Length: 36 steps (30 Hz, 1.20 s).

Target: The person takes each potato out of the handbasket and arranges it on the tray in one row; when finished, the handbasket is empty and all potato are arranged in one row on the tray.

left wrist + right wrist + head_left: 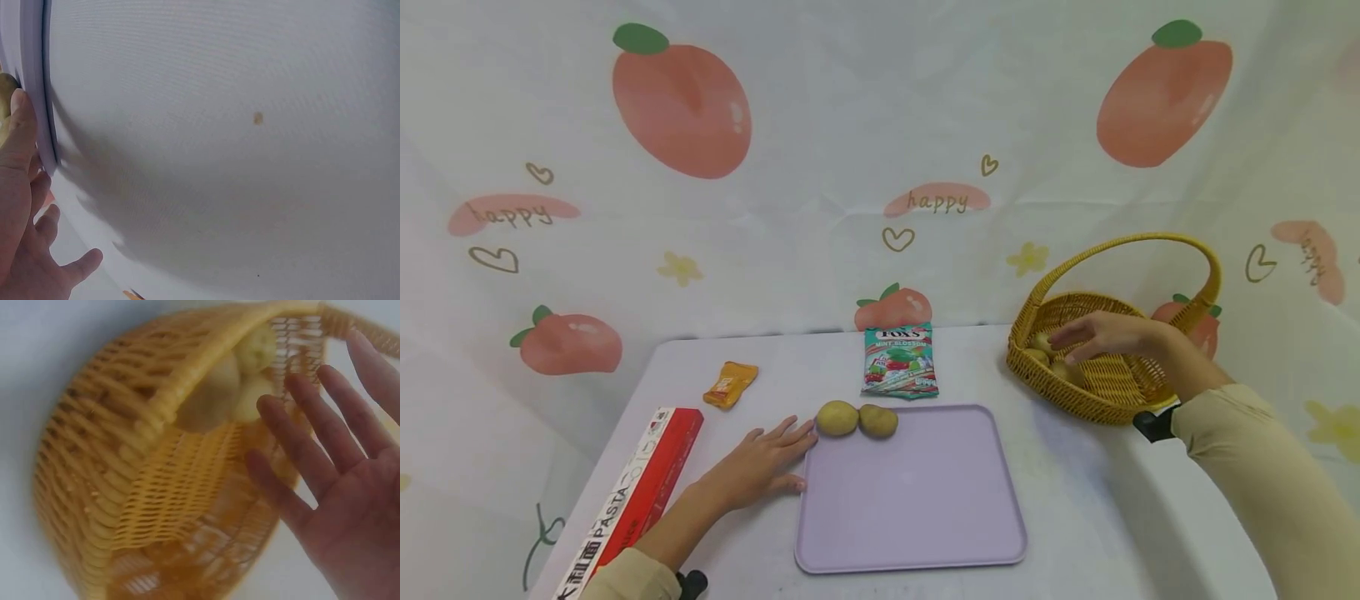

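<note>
My left hand [763,468] lies with spread fingers at the left rim of a lilac tray [910,500]. In the left wrist view its thumb [20,125] runs along the tray's edge. Two potatoes, one [837,418] in the back left corner and one [878,422] beside it, sit on the tray. My right hand [1105,335] reaches over a yellow wicker basket [1075,404], its fingers extended and holding nothing. Three potatoes [212,394] lie together at one side inside the basket, close to the fingertips in the right wrist view.
A green Fox's candy bag [900,360] lies behind the tray. To the left are a small orange packet [731,384] and a long red-and-white pasta box [640,492]. The basket's tall handle [1135,240] arches above the right hand. A printed white cloth [820,125] hangs behind the table.
</note>
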Each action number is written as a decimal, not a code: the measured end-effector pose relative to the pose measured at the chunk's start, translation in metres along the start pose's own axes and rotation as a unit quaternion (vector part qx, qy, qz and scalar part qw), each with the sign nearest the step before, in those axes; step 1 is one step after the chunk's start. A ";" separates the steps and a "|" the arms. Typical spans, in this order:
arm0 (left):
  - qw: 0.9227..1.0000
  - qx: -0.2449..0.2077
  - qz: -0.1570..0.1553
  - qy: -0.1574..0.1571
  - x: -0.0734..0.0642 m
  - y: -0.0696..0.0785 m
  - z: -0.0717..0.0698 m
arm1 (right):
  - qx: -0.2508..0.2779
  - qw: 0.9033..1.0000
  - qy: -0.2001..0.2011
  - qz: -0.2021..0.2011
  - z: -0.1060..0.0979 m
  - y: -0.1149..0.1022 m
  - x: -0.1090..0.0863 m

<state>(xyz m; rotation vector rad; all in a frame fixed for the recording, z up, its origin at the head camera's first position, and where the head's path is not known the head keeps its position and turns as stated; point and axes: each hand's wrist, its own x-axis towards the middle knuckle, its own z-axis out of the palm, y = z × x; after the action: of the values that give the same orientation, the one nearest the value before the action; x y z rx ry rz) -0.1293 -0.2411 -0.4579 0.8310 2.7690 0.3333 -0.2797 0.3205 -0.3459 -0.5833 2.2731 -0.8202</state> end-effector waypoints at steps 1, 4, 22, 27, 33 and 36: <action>1.000 0.000 0.000 0.000 0.000 0.000 0.000 | 0.006 1.000 -0.002 0.007 -0.001 0.004 0.001; 1.000 -0.001 0.000 0.000 -0.001 0.000 0.000 | 0.025 0.999 -0.013 0.034 -0.002 0.014 0.003; 1.000 0.003 0.000 0.001 0.001 -0.002 0.003 | 0.137 0.980 -0.033 0.140 0.003 0.044 0.014; 1.000 0.003 -0.005 -0.003 0.001 -0.002 0.003 | 0.189 0.966 -0.046 0.169 0.005 0.043 0.020; 1.000 0.007 -0.006 -0.004 0.002 -0.002 0.003 | 0.215 0.958 -0.041 0.186 0.007 0.044 0.023; 1.000 0.009 -0.006 -0.003 0.001 -0.001 0.002 | 0.220 0.957 -0.043 0.183 0.008 0.046 0.024</action>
<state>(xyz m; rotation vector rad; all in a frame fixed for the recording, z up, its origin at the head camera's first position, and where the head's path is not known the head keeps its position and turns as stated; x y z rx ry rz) -0.1303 -0.2408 -0.4606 0.8194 2.7748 0.3041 -0.2992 0.3359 -0.3919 0.0080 1.9440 -1.0389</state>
